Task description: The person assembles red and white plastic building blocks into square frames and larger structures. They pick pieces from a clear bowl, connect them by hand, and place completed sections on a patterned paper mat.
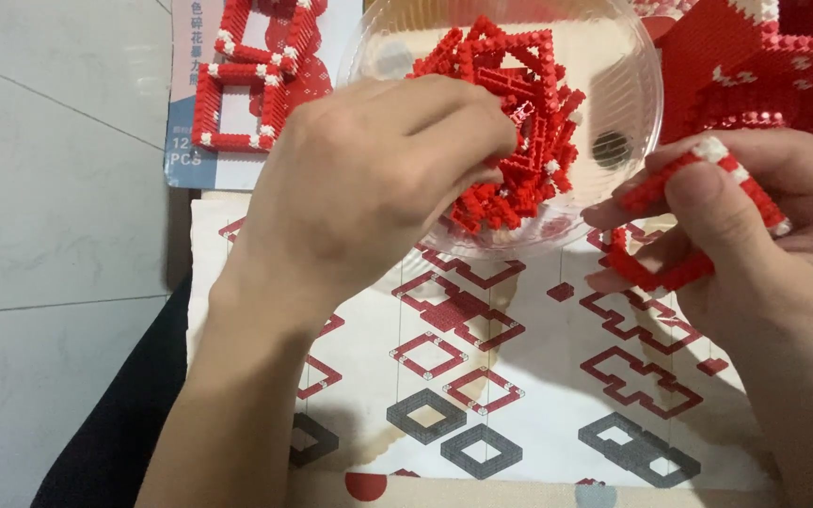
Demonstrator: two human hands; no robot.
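Note:
My left hand reaches into a clear plastic bowl, its fingertips pinched among a heap of small red brick frames; I cannot tell if a piece is held. To the right, my right hand grips a red brick frame with white corner studs, thumb on top, tilted above the paper. Under both hands lies a printed instruction sheet with red and grey square diagrams.
Finished red square frames lie on a box at the upper left. A large red brick assembly with white studs fills the upper right. Pale floor tiles run along the left.

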